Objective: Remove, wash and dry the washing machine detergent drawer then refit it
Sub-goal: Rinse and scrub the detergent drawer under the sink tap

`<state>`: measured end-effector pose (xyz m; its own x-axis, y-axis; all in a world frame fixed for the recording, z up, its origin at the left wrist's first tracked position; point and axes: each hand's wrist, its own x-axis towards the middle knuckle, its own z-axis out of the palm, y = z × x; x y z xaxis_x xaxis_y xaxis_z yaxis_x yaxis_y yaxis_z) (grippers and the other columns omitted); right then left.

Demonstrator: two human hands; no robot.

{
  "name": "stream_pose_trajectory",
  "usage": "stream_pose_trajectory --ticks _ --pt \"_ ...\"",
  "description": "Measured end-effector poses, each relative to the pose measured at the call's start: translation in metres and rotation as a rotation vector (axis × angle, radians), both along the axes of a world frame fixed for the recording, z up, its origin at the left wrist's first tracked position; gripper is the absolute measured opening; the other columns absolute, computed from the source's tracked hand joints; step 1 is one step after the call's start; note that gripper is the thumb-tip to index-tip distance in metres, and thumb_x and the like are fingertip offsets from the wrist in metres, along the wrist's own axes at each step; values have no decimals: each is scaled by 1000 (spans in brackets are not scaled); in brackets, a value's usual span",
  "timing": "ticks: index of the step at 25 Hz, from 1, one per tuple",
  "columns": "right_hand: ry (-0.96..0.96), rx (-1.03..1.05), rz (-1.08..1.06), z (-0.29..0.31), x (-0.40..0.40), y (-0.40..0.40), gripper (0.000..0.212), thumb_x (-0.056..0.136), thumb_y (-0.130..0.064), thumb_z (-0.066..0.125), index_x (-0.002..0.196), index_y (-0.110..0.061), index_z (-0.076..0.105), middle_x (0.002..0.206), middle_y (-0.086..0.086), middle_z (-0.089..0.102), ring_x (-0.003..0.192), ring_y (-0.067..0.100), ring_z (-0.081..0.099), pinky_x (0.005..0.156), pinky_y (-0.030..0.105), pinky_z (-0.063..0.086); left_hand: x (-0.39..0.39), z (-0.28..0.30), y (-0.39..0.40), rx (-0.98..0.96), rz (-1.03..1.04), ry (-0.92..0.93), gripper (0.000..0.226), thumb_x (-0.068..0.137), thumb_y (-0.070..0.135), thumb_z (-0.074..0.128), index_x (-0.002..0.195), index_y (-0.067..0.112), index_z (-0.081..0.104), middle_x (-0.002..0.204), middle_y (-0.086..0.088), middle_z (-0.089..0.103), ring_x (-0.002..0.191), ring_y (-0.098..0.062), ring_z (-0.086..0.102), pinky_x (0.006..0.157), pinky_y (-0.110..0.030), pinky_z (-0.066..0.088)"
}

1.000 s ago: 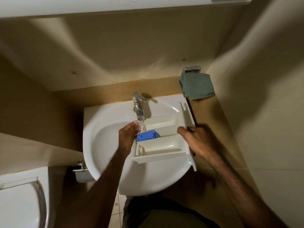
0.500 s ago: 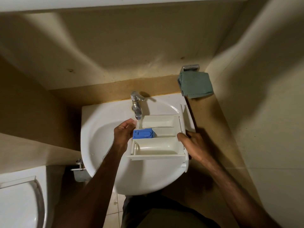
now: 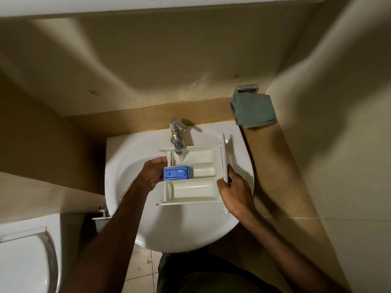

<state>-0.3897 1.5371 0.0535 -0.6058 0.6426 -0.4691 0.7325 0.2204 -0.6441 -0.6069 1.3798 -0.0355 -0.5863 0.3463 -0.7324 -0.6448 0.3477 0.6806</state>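
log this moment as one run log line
step: rinse | white plastic detergent drawer under chrome tap | left hand, right hand gripping ends | over white sink

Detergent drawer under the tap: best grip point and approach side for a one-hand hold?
Probably the front panel of the detergent drawer, approached from the right, where the right hand grips it. The panel overhangs the tray as a flat ledge; the left end, held by the left hand, sits under the tap.

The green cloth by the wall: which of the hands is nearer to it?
The right. The right hand grips the drawer at its front panel, on the side of the sink below the green cloth. The left hand holds the drawer's far end, farther away.
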Motion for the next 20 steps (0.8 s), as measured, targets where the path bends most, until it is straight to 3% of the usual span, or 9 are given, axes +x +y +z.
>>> stream_pose_trajectory --ticks 2,4,8,10,12,14,15,17,20 --pt "2 -8 -7 -9 -1 -3 89 71 -66 35 155 -37 40 123 -4 67 109 19 66 96 48 58 -3 -1 -6 42 12 -79 19 106 8 55 103 8 74 103 -17 76 90 -31 73 78 -41 64" --pt "2 13 -12 -13 -3 -6 87 77 -64 38 160 -36 33 130 -1 64 116 22 63 100 50 56 0 -4 -5 9 56 -47 21 106 7 54 101 10 74 108 -19 75 95 -34 72 91 -49 60" --pt "19 63 -15 -21 -8 -15 80 86 -49 45 163 -33 29 137 5 60 123 28 60 103 52 52 24 1 -1 -173 341 329 23 96 10 64 80 22 76 92 -5 77 90 -26 69 87 -41 59" --pt "23 69 -29 -26 -10 -16 83 83 -54 40 163 -33 27 141 7 58 128 29 58 104 53 52 43 10 -7 -259 371 708 15 95 14 67 94 21 80 100 -1 79 94 -22 72 91 -40 58" --pt "13 68 -19 -31 -9 -16 86 81 -59 36 163 -35 25 145 7 56 131 29 57 105 54 52 60 19 -12 -334 168 1178 17 97 11 64 108 14 76 109 -3 76 101 -21 69 93 -37 54" --pt "-5 73 -2 -32 -9 -16 80 89 -56 44 163 -35 24 147 7 55 132 30 56 106 55 52 68 19 -13 -336 -267 1505 21 102 17 59 115 10 74 112 -7 75 104 -25 67 101 -42 50" --pt "-11 85 6 -32 -9 -16 76 94 -49 51 164 -33 24 148 7 54 134 30 54 107 55 51 69 14 -12 -402 -466 1564 30 105 28 54 119 10 73 114 -8 75 105 -28 68 107 -47 48" --pt "-24 130 55 -36 -10 -16 77 99 -39 58 165 -31 20 153 9 50 139 32 49 112 54 47 66 12 -4 -630 -690 1492 51 106 48 40 113 10 74 107 -10 77 101 -30 72 110 -54 45" --pt "-58 208 208 -41 -15 -22 86 98 -36 63 167 -26 14 160 14 41 147 36 40 118 49 40 65 16 9 -767 -810 1343 63 105 53 25 91 18 76 81 -7 77 75 -31 74 107 -53 43"
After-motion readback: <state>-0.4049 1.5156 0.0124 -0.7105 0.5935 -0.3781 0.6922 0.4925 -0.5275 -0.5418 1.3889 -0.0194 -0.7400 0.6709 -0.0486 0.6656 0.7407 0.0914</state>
